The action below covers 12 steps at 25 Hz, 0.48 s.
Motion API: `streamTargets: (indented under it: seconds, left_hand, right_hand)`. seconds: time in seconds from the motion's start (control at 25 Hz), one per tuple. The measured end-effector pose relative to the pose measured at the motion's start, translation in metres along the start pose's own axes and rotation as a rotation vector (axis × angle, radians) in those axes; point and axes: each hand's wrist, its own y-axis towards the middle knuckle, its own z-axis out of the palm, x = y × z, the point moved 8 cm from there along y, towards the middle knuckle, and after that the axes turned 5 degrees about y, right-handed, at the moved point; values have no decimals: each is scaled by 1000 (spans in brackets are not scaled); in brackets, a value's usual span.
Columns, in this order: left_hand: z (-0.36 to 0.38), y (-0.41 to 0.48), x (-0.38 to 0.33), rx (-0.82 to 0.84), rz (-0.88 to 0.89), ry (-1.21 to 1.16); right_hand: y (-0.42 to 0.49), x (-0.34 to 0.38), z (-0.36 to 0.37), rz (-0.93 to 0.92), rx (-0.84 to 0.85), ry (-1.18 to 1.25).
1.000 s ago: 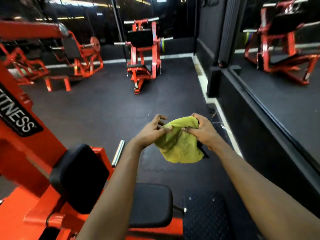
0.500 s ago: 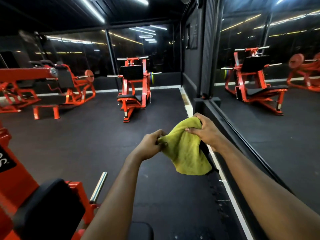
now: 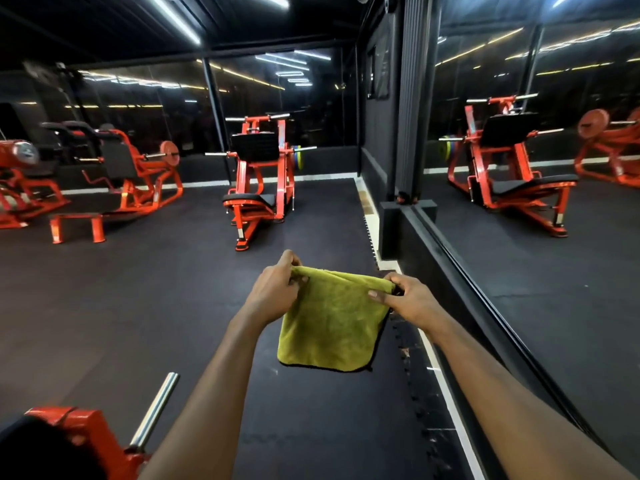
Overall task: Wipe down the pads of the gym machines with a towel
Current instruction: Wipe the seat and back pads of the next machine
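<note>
Room: On my feed I see a dim gym with a dark rubber floor (image 3: 138, 306) and strip lights (image 3: 173, 19) on a black ceiling.
Right side: A mirror wall (image 3: 554, 271) runs along the floor's edge and reflects orange machines.
Centre machine: An orange machine (image 3: 258, 188) stands well ahead of the hands, with a black back pad (image 3: 254, 145) upright above a black seat (image 3: 251, 199).
Far left: More orange machines (image 3: 138, 174) stand along the glass, and a low orange bench (image 3: 77, 226) sits on the floor in front of them.
Near machine: At the bottom left corner I make out an orange frame (image 3: 86, 434) and a chrome bar (image 3: 154, 410) angled up from it. A dark pad (image 3: 41, 455) sits at the very edge, too cut off to read well.
Towel: The yellow-green towel (image 3: 332, 327) hangs in the air between both hands, above the floor. Its top edge is pulled fairly straight, the rest drops flat, and it touches no pad.
Left hand: My view shows the left hand (image 3: 273, 292) with fingers curled, pinching the towel's top left corner.
Right hand: The right hand (image 3: 408, 299) pinches the top right corner between its thumb and bent fingers.
Arms: Both forearms reach forward from the bottom of the view, well apart from the centre machine.
</note>
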Motion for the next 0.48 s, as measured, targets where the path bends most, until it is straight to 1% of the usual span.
streamTargets:
  seconds: [0.08, 0.16, 0.2, 0.24, 0.28, 0.32, 0.36, 0.4, 0.44, 0.48]
  left_hand:
    - [14, 36, -4, -26, 16, 11]
    - [19, 81, -11, -60, 13, 7]
    - [22, 103, -14, -64, 1, -11]
    - [25, 126, -18, -72, -3, -27]
    - [28, 148, -22, -76, -8, -36]
    - [29, 167, -26, -81, -25, -50]
    - [28, 186, -28, -89, -53, -68]
    - [27, 204, -29, -86, -86, -79]
    - [27, 222, -27, -77, -115, -89]
    - [27, 238, -24, -63, -142, -100]
  right_hand:
    - [42, -16, -8, 50, -46, -31]
    - [89, -13, -17, 7, -151, -84]
    - [109, -8, -12, -32, -128, -53]
    - [126, 1, 0, -71, -16, 15]
    - [137, 13, 20, -87, 162, 100]
    - [146, 25, 39, -67, 346, 166]
    - [153, 37, 54, -37, 486, 216]
    - [164, 46, 65, -22, 554, 246]
    - [177, 53, 71, -30, 565, 243]
    - [195, 58, 74, -56, 538, 200]
